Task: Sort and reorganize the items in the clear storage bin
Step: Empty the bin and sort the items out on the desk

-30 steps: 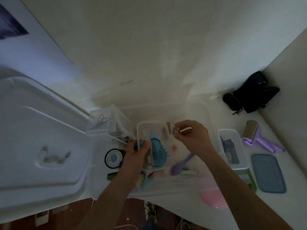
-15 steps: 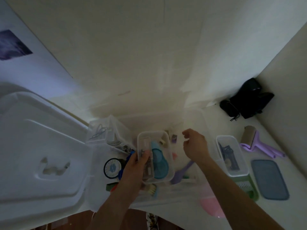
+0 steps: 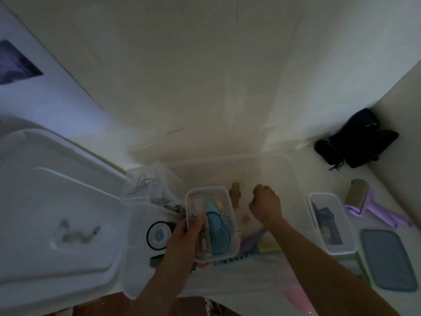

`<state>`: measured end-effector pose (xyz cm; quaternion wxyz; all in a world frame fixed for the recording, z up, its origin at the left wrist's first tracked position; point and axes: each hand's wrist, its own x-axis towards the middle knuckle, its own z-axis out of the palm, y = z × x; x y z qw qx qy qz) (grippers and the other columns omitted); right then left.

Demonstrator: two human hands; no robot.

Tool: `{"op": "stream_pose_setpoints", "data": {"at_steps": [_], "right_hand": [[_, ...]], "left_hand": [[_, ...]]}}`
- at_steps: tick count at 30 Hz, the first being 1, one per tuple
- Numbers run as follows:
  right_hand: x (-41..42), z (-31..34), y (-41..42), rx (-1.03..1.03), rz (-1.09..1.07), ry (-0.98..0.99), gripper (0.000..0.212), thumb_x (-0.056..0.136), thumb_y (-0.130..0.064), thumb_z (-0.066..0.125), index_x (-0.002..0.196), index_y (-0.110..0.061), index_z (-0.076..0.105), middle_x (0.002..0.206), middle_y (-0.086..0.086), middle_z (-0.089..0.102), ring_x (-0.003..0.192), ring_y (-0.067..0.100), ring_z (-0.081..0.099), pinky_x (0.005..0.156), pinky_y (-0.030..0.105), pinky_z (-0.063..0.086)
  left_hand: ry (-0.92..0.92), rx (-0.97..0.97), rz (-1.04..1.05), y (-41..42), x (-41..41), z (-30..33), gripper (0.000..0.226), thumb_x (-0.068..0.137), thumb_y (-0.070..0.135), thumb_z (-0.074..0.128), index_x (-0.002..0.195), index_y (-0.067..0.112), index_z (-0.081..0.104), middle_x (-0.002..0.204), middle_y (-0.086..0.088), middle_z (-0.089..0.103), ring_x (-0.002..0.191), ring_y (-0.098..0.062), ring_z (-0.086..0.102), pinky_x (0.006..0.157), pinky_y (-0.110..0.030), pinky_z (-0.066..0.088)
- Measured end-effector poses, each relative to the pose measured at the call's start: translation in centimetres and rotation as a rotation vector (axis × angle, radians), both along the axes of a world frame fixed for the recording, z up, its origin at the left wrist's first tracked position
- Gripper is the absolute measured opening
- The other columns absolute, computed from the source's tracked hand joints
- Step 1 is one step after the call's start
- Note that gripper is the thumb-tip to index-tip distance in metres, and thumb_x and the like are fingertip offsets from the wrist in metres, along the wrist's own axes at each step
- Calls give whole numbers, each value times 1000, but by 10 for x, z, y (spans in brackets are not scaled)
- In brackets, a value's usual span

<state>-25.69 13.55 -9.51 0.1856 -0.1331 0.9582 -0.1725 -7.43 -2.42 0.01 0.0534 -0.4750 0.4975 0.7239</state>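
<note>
L hand [image 3: 185, 233] grips small tub [image 3: 211, 224] inside clear bin [image 3: 293, 179].

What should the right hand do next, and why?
Probably reach down for the tan piece just beyond the small clear container. The right hand hovers curled beside it, seemingly empty, while the left hand holds the container at its near-left edge, ready to receive.

Home room, plain walls, lint roller [image 3: 358, 197], clear storage bin [image 3: 293, 176]
</note>
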Motion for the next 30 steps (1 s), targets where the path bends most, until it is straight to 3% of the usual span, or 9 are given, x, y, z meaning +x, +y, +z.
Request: {"op": "stream_pose_setpoints", "data": {"at_steps": [3,6,11,15,18,20,23,26,30], "right_hand": [[21,71,4,-389,-157,106,29,78,-20,72,105,-18,63,95,-5,67,77,11,66,70,23,50],[61,136,8,-698,11,62,28,74,-18,80,98,-21,67,89,-12,69,70,5,67,65,17,54],[91,142,0,-613,137,-4,37,75,-29,83,108,-30,64,99,-17,66,79,0,64,70,15,54],[92,133,24,-698,-83,-14,30,81,-12,77,105,-28,68,101,-17,68,77,-3,67,62,10,52],[84,120,55,-581,-194,-18,31,81,0,68,99,-26,69,93,-16,71,73,-1,66,66,20,57],[71,109,65,-444,-162,-83,33,81,-1,66,102,-27,67,92,-10,71,73,3,66,73,32,58],[42,90,45,-282,47,-195,40,89,-7,58,122,-29,60,107,2,69,88,16,66,79,26,52],[15,56,1,-48,371,-229,54,96,-10,48,147,-25,37,126,14,60,113,30,55,85,30,43],[0,18,-34,139,477,-313,74,90,-4,54,154,-19,20,137,19,51,126,38,40,93,39,42]], "left_hand": [[-20,-24,-2,2,-3,5,35,93,43,63,119,20,63,104,-8,75,93,-39,71,80,-61,57],[-22,-65,-24,7,-4,8,38,92,45,63,120,21,64,104,-3,76,95,-28,73,84,-52,59],[-27,-24,-55,14,-2,12,50,84,59,67,120,24,64,104,-14,72,80,-33,69,62,-40,56],[2,32,-24,14,5,7,70,71,68,75,124,23,63,113,-20,68,78,-36,64,56,-40,53],[27,20,-18,11,9,5,53,82,59,69,122,25,64,114,-10,73,99,-38,70,76,-60,58],[52,16,-12,9,13,2,54,81,55,67,123,21,65,113,-10,73,103,-38,69,85,-60,55],[58,22,25,7,17,-1,59,78,50,67,123,13,64,112,-14,73,103,-38,70,91,-61,53],[65,40,61,5,19,-4,63,75,48,68,125,10,63,114,-15,73,104,-37,70,94,-61,51],[76,39,54,3,19,-4,51,83,43,66,122,10,65,113,-14,73,105,-35,70,95,-58,53]]}}
